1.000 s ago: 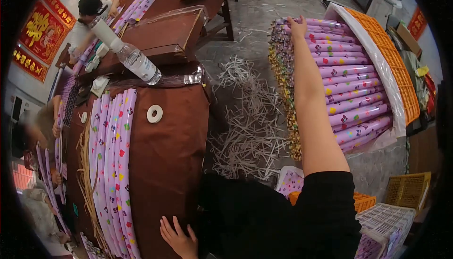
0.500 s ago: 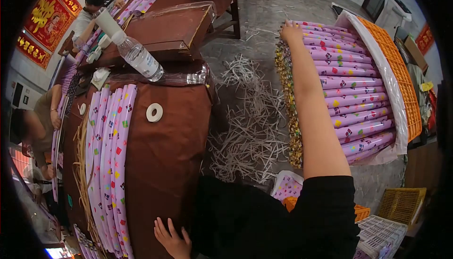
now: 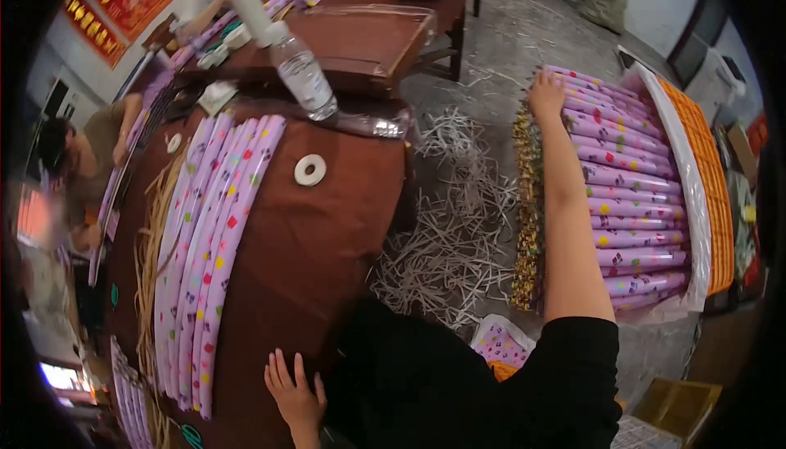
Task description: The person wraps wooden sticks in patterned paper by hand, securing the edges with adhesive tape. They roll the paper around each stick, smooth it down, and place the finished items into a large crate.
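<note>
My left hand (image 3: 295, 392) lies open, fingers spread, on the brown table cover (image 3: 295, 285) near its front edge. Left of it lies a row of long purple patterned tubes (image 3: 221, 261), side by side. My right arm reaches out to an orange basket (image 3: 708, 187) on the right, lined with white plastic and packed with purple wrapped tubes (image 3: 630, 179). At the far end of that stack, my right hand (image 3: 546, 99) rests on the tube ends with its fingers extended. The tubes' near ends show a gold, shiny fringe (image 3: 526, 212).
A roll of white tape (image 3: 310, 170) and a water bottle (image 3: 303, 72) are on the table. Brown paper strips (image 3: 151, 277) run beside the tubes. Shredded strips (image 3: 450, 228) litter the floor. Two people work along the table's far side; green scissors (image 3: 191, 435) lie near the front.
The view has turned left, so most things appear further right and lower. My right hand stays at the far end of the stack, slightly nearer along it; my left hand remains on the table.
</note>
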Demonstrator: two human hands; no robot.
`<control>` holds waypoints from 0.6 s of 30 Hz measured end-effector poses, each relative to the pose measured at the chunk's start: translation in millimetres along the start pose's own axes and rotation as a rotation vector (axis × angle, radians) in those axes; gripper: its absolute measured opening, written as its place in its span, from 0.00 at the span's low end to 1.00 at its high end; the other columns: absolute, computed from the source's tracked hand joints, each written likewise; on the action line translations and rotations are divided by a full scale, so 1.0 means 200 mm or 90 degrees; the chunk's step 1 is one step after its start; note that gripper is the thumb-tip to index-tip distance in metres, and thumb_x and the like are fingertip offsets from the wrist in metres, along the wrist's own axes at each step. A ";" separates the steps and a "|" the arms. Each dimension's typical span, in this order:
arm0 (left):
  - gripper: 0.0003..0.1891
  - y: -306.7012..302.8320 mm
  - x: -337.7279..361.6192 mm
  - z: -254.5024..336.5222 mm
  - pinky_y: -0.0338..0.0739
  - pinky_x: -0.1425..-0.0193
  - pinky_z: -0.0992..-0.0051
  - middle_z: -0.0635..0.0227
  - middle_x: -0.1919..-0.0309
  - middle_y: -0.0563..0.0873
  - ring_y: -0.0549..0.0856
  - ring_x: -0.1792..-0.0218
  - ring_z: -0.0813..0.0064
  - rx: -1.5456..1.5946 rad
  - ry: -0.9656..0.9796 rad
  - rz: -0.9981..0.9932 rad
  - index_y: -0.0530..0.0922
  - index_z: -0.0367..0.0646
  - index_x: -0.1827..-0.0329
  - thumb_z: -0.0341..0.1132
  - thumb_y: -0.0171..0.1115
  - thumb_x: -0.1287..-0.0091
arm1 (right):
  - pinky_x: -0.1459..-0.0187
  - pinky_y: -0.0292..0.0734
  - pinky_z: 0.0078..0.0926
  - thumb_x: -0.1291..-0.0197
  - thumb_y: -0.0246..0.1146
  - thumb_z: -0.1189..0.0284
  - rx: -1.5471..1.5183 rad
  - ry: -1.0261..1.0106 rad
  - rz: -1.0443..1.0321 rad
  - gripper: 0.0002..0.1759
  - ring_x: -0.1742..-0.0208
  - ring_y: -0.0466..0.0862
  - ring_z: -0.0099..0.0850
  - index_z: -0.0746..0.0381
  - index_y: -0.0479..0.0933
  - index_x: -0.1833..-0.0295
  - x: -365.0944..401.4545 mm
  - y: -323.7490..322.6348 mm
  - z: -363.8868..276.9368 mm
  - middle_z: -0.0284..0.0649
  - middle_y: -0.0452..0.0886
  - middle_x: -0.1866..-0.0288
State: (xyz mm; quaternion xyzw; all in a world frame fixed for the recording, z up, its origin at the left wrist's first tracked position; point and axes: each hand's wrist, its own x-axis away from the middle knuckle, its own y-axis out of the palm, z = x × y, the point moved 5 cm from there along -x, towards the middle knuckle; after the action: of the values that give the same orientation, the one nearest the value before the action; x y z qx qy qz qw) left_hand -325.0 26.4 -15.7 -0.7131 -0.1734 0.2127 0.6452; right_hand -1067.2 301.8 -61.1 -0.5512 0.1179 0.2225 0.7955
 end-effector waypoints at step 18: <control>0.25 -0.13 0.03 -0.16 0.66 0.29 0.52 0.54 0.32 0.73 0.71 0.31 0.52 0.226 0.013 0.127 0.74 0.42 0.34 0.38 0.66 0.32 | 0.52 0.74 0.36 0.45 0.70 0.74 -0.951 -0.915 0.330 0.13 0.54 0.81 0.38 0.61 0.80 0.54 1.41 -2.16 -1.47 0.37 0.83 0.56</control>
State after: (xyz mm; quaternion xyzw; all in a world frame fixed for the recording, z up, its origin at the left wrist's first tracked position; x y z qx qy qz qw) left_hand -303.1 4.9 12.9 -0.6038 -0.0547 0.2955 0.7383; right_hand -595.6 -35.2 66.3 -0.5966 -0.4315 0.6733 0.0673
